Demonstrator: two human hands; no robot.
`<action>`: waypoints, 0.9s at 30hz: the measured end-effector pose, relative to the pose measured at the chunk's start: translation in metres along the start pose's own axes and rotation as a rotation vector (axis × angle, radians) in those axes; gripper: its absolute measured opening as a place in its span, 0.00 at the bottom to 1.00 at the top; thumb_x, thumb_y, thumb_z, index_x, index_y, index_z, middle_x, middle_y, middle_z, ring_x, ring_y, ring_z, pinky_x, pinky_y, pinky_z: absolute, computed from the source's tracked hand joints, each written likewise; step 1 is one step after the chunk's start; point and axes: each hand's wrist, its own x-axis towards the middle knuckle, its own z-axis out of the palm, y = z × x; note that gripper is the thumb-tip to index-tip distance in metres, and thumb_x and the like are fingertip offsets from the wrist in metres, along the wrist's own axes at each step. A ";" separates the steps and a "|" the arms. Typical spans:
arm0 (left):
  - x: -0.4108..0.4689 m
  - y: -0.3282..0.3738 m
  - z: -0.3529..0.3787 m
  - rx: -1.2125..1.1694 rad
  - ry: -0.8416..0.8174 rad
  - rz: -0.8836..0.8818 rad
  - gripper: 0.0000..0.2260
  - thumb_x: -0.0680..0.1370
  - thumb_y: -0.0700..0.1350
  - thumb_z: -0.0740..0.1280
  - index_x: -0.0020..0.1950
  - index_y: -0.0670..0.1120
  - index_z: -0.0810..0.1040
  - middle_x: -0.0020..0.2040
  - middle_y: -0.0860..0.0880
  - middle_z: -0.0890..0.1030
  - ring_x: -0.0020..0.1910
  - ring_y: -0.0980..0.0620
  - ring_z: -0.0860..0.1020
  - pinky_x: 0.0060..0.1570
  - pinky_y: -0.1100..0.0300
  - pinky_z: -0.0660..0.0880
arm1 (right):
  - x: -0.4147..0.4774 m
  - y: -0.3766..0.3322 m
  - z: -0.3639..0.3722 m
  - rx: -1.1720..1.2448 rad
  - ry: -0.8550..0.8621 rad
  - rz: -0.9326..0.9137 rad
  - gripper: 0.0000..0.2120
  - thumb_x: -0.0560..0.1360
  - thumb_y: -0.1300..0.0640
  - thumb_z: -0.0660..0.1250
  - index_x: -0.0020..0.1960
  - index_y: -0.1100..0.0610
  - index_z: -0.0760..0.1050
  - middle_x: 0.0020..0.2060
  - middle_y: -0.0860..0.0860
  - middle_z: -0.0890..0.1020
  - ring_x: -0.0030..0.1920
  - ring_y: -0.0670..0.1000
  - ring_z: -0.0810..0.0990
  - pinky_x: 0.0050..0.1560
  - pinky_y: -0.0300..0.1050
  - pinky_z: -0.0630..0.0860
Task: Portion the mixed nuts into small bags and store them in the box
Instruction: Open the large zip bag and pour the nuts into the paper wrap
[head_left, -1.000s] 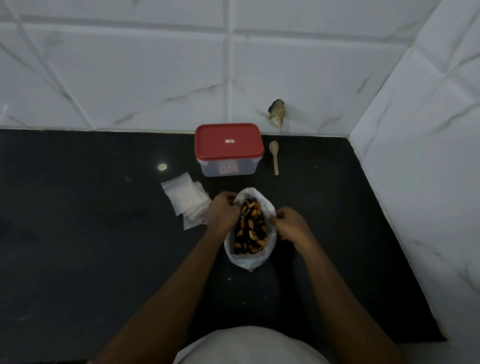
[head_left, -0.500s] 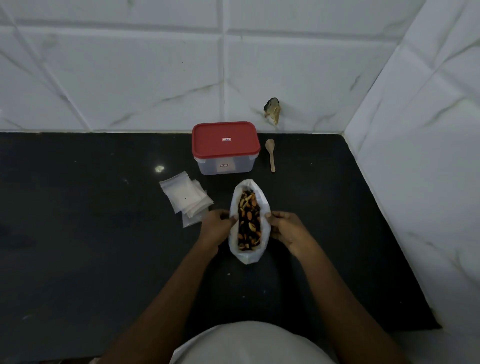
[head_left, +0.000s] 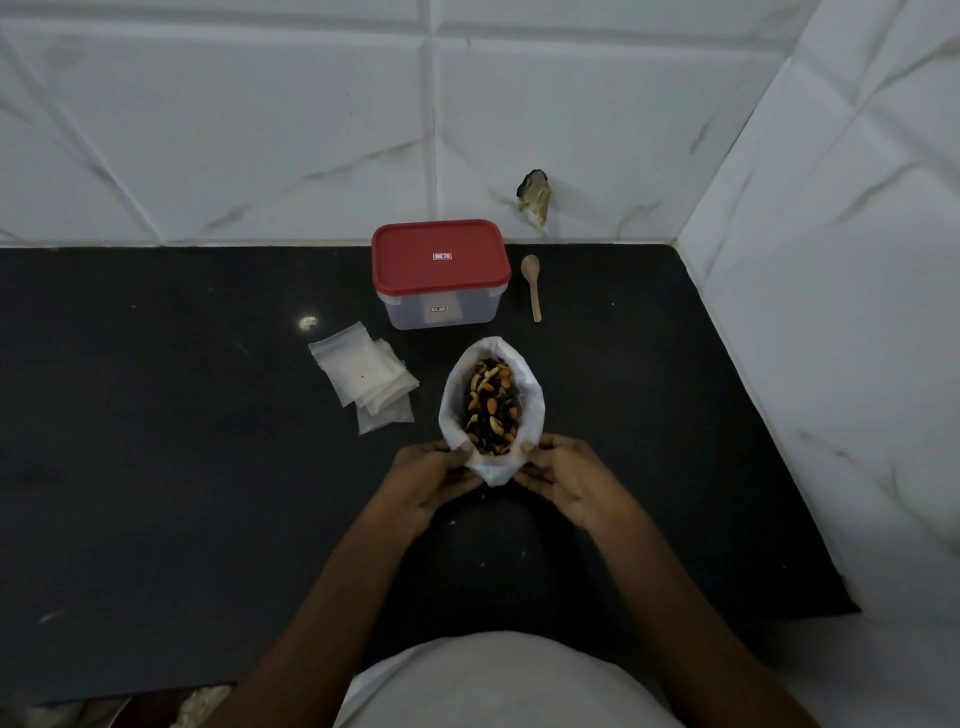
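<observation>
Glossy black counter (head_left: 156, 467), crinkly white nut bag (head_left: 451, 410)

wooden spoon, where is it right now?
In the head view, the wooden spoon lies on the black counter just right of the red-lidded box, near the back wall, beyond the open bag of nuts.

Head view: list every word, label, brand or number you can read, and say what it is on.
The label on the red lid: too small to read.
The sticker on the front of the box: blurred, unreadable.
The small bags, nut bag and wooden spoon: no text visible.
</observation>
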 end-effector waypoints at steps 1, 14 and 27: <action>-0.001 -0.001 0.002 -0.132 -0.009 -0.030 0.06 0.78 0.35 0.66 0.55 0.38 0.77 0.51 0.39 0.82 0.48 0.44 0.82 0.46 0.54 0.80 | 0.001 0.003 0.001 0.102 -0.002 0.016 0.09 0.80 0.67 0.63 0.58 0.63 0.76 0.51 0.58 0.83 0.50 0.54 0.83 0.44 0.46 0.79; -0.007 -0.012 0.009 -0.497 -0.035 -0.025 0.19 0.79 0.28 0.57 0.68 0.39 0.72 0.60 0.41 0.79 0.58 0.44 0.78 0.60 0.53 0.73 | -0.009 0.015 0.005 0.296 -0.054 0.084 0.08 0.80 0.65 0.62 0.57 0.60 0.77 0.52 0.57 0.83 0.52 0.54 0.81 0.51 0.46 0.78; -0.004 -0.019 0.008 -0.528 -0.062 -0.056 0.15 0.77 0.26 0.58 0.62 0.35 0.75 0.54 0.37 0.80 0.53 0.42 0.79 0.61 0.50 0.73 | -0.016 0.021 0.007 0.580 -0.145 0.112 0.10 0.79 0.73 0.57 0.53 0.68 0.76 0.41 0.61 0.85 0.49 0.57 0.81 0.42 0.47 0.83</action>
